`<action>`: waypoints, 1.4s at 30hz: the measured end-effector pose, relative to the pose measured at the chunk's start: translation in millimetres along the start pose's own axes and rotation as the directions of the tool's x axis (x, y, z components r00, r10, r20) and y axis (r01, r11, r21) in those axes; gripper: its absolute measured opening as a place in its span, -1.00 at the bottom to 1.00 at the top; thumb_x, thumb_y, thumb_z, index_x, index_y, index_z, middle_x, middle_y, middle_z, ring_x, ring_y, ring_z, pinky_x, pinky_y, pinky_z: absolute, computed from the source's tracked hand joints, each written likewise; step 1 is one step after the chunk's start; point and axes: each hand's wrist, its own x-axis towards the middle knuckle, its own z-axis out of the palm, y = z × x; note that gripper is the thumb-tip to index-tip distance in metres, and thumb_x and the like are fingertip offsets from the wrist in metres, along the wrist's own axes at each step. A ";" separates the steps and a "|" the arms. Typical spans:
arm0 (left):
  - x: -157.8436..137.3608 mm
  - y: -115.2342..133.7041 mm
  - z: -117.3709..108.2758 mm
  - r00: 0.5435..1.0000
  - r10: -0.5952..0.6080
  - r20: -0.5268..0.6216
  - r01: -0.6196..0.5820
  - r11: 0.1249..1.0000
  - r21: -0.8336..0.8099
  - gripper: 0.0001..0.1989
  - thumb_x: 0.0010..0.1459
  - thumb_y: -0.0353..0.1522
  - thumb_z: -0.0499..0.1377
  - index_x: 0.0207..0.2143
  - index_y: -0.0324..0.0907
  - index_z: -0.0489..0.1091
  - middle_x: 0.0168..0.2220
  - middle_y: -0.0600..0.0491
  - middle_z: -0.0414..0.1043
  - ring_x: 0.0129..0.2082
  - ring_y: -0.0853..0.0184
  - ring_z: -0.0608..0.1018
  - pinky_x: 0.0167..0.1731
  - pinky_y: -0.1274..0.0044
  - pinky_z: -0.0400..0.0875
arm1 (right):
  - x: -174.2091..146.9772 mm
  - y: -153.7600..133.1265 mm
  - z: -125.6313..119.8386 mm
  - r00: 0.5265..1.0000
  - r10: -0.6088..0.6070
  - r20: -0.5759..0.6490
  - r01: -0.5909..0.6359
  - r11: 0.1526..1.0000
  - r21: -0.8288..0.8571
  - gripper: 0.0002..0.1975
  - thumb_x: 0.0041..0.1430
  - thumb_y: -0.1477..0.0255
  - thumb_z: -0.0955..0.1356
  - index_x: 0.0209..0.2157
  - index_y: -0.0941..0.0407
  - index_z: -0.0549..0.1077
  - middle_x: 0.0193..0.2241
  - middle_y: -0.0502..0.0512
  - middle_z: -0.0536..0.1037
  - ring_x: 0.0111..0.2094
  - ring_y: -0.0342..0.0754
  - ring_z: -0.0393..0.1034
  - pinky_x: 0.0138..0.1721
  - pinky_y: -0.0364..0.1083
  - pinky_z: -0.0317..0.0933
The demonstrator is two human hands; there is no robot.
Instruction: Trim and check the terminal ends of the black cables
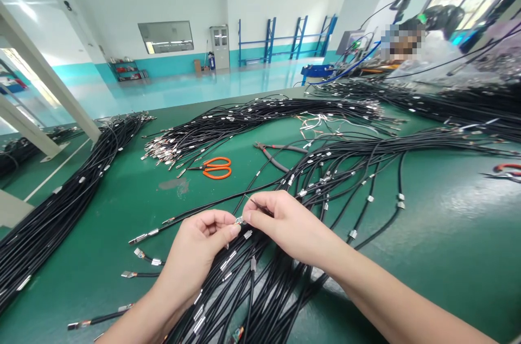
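A broad green, smooth-topped worktable point(448, 268) carries all the work. From its right side to its near middle spreads a loose fan of black, rubbery-looking cables with silvery bands point(279, 254), splayed perhaps so single ends can be reached. Along the table's left side runs a long, thick bundle of black cables point(77, 186); toward its far edge lies a shorter black bundle with copper-tinged tips point(252, 112). Both are gathered lengthwise, probably against tangling.

At the table's near middle, over the fan, the right hand point(285, 224) and left hand point(197, 241) meet, each pinching finely. Near the table's centre rest grey-and-red-handled pliers point(285, 147) and smaller orange-handled scissors point(211, 167), untouched, likely placed for easy reach.

Smallest is a silvery metal connector point(239, 220), also at the table's near middle: left fingertips grip it, right ones seemingly steady it. A thin dark strand or tool at the right fingers is too small to tell.
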 end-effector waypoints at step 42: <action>6.3 5.6 -11.1 0.977 -0.075 0.197 0.103 0.985 -0.136 -0.85 -0.11 -0.42 0.25 -0.42 -0.29 0.41 -0.58 0.13 0.27 -0.57 0.52 0.22 -0.51 0.64 0.07 | 1.4 4.0 8.1 0.994 -0.043 -0.098 0.045 0.999 0.023 -0.82 0.06 0.43 0.21 -0.58 0.15 0.27 -0.66 -0.12 0.16 -0.59 -0.23 0.00 -0.56 -0.21 -0.07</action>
